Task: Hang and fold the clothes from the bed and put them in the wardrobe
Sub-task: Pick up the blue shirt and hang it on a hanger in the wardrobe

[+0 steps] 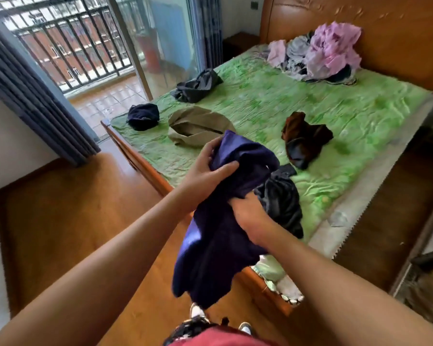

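A dark purple garment [218, 236] hangs in the air over the bed's near corner. My left hand [208, 168] grips its top edge, and my right hand [250, 216] clutches a bunch of its cloth lower down. Below my right hand a dark grey garment [283, 201] lies on the green bedspread [348, 136]. Further off on the bed lie a khaki garment [198, 126], a brown and black one [303, 138], a small navy one [143, 116] and a dark grey one [198, 86]. No wardrobe is in view.
A heap of pink, lilac and grey cloth [323, 53] sits against the brown headboard [360, 21]. Grey curtains [35, 96] flank an open balcony door with railings [73, 46]. Wooden floor [73, 221] lies left of the bed; dark furniture [398, 208] stands at right.
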